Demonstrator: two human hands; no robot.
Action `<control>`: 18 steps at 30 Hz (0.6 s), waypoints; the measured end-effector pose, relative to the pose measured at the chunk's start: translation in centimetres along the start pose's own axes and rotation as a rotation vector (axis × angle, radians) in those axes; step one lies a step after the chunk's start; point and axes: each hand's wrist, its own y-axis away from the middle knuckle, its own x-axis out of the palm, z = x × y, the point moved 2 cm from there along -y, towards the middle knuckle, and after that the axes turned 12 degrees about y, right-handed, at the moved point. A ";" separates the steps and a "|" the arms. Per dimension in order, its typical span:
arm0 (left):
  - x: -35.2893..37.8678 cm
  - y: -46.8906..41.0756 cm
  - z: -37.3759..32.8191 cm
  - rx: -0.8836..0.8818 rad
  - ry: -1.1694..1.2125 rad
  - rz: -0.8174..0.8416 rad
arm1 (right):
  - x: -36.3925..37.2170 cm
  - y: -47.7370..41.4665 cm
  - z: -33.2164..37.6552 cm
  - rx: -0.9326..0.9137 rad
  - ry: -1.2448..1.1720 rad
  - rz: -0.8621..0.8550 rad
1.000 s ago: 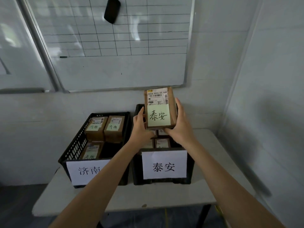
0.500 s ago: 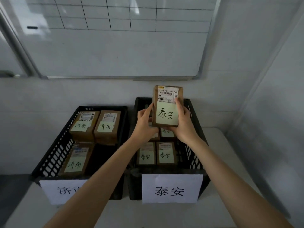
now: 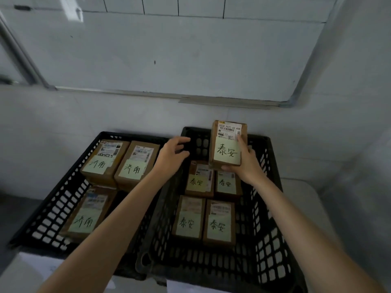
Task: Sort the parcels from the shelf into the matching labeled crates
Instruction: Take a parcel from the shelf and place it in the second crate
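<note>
Behind, a white wall-mounted whiteboard (image 3: pixel 169 49) spans the wall above a white table (image 3: pixel 306 193), which bears two black lattice plastic crates side by side. The left hand (image 3: pixel 171 159) hovers over the left rim of the right crate (image 3: pixel 268 218), fingers loosely spread and holding nothing; its forearm covers part of the walls between the crates. The right hand (image 3: pixel 245 163) grips a brown cardboard parcel (image 3: pixel 227 153) with a green note reading 泰安, thumb on its face, upright above that crate's far end. Four flat parcels (image 3: pixel 219 223) with the same note lie inside. The left crate (image 3: pixel 57 206) holds three parcels marked 济南 (image 3: pixel 131 166). White paper labels (image 3: pixel 186 288) on the crate fronts are cut off and unreadable.
</note>
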 end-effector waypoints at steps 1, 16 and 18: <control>-0.2 -0.3 0.5 -0.006 -0.005 -0.002 | 0.9 -0.4 -0.5 0.017 0.001 0.034; -0.3 -4.1 3.3 -0.028 0.029 0.025 | 8.5 -1.8 -8.6 0.357 0.012 0.162; -0.4 -4.5 3.6 -0.027 0.029 0.033 | 9.0 -2.2 -9.1 0.360 -0.004 0.168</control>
